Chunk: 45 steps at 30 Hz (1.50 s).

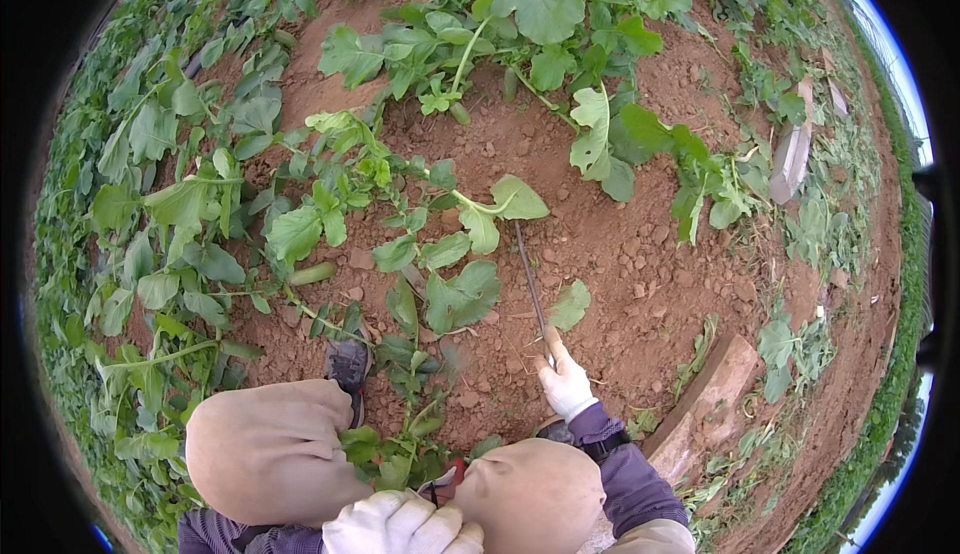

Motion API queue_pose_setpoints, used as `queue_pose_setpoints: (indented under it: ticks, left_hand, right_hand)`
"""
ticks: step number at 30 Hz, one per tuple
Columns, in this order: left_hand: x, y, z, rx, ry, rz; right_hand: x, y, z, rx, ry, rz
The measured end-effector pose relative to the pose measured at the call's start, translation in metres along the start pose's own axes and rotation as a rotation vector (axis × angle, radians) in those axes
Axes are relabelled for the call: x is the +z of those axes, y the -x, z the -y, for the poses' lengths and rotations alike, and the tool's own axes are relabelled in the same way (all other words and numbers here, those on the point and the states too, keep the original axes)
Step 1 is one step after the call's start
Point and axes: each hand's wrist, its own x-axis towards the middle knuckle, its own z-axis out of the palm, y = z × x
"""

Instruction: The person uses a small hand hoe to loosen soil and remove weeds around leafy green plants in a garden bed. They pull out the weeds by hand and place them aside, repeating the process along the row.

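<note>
My right hand (564,381), in a white work glove with tan fingertips, grips a thin dark rod (529,276). The rod runs forward over the reddish soil, and its far end lies beside a leaf (520,198) of a leafy plant. One loose green leaf (570,305) rests just right of the rod. My left hand (401,528), also in a white glove, is low between my knees with the fingers curled. Its palm faces away, so I cannot tell whether it holds anything. Just above it is a small red object (448,477), partly hidden by my knee.
Green radish roots (312,274) poke from the soil among dense foliage (172,201) on the left. More leafy plants (540,10) stand ahead. A wooden beam (705,408) lies at the right, with another wood piece (792,150) farther off. My shoe (347,366) touches the plants.
</note>
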Motion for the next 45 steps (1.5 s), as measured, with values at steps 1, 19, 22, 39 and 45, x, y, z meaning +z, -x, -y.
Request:
queue_pose_setpoints:
  ticks: [1,19,22,39,45]
  left_hand:
    - [0.0,-0.002,0.0,0.021,0.009,-0.009]
    - [0.0,0.004,0.0,-0.038,0.009,-0.057]
    - [0.002,0.008,-0.002,-0.044,0.016,-0.05]
    - [-0.005,0.009,-0.006,-0.02,0.035,-0.049]
    - [0.0,0.012,-0.009,0.059,0.043,-0.03]
  right_hand:
    - [-0.003,-0.021,-0.003,-0.073,0.001,-0.056]
    - [-0.017,0.069,-0.01,0.112,0.252,0.409]
    - [-0.005,0.028,0.054,0.024,0.618,0.529]
    - [-0.033,0.069,-0.004,0.215,0.513,0.46]
    - [-0.077,0.125,-0.004,0.318,0.48,0.18]
